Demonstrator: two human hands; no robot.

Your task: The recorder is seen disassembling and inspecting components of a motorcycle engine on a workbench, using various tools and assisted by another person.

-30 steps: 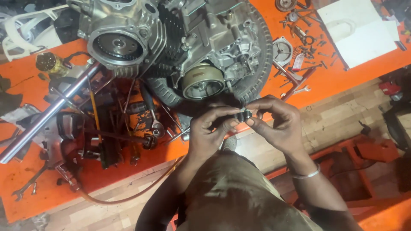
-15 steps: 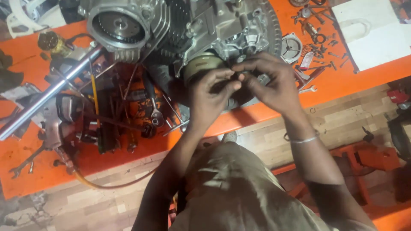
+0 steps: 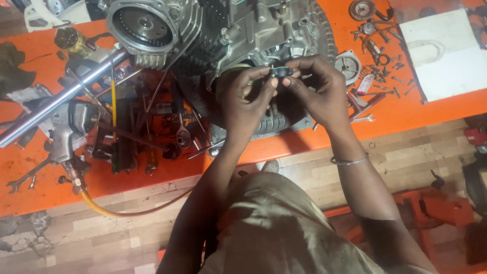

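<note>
Part (image 3: 280, 71): small, dark, roundish, pinched between fingertips of left hand (image 3: 247, 99) and right hand (image 3: 319, 91) above engine (image 3: 228, 30).

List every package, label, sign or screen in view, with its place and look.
White bag: flat on the orange bench's far right, rectangular, with handle loops.
Small tag: among loose parts left of the bag, whitish with red, too small to tell more.
No screens or signs show.

Left hand (image 3: 246, 99) and right hand (image 3: 319, 91) raised together, fingertips pinched and meeting, wrists bent.
</note>
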